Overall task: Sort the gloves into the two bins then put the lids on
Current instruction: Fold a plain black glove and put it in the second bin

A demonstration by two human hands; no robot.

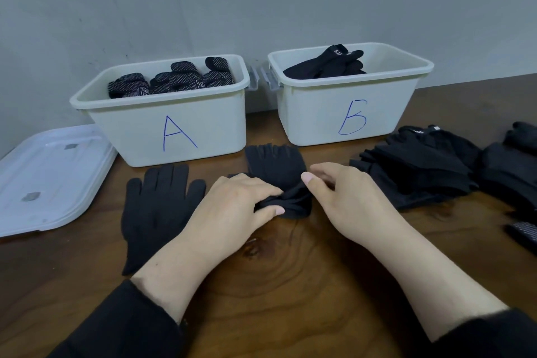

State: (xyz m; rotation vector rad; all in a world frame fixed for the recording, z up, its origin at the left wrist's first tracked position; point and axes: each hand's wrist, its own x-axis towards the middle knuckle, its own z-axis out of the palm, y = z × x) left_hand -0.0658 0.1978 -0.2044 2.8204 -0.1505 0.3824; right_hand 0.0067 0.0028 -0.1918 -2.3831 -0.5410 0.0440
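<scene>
Two pale bins at the back of the wooden worktop [290,285], side by side against a grey wall, neither lidded. Bin A [174,131] on the left, marked with a blue letter, holding dotted black gloves [174,81] heaped to just under the rim. Bin B [348,113] on the right, likewise lettered, holding plain black gloves [328,65] piled at its left end. Clasp handles of both bins nearly touching in the gap between them.

Left of bin A, lying flat and partly off the worktop's edge: translucent white lids [49,177], seemingly stacked.

Just in front of the bins, centre: one plain black glove [276,166], fingers pointing toward the bins, cuff end bunched up. Left hand [232,206] with fingers curled, pinching the bunched cuff from the left. Right hand [345,197] with fingers curled over the same cuff from the right, thumb raised; how firm its grip is on the fabric, hard to tell. Both hands close together, dark sleeves at the wrists.

Left of that, flat on the worktop, palm down, fingers spread toward bin A: a second black glove [154,206], partly under the left forearm.

Right of bin B and in front of it: an unsorted heap of black gloves [436,166], running out of view at the right edge, one dotted piece [523,231] at its near corner
</scene>
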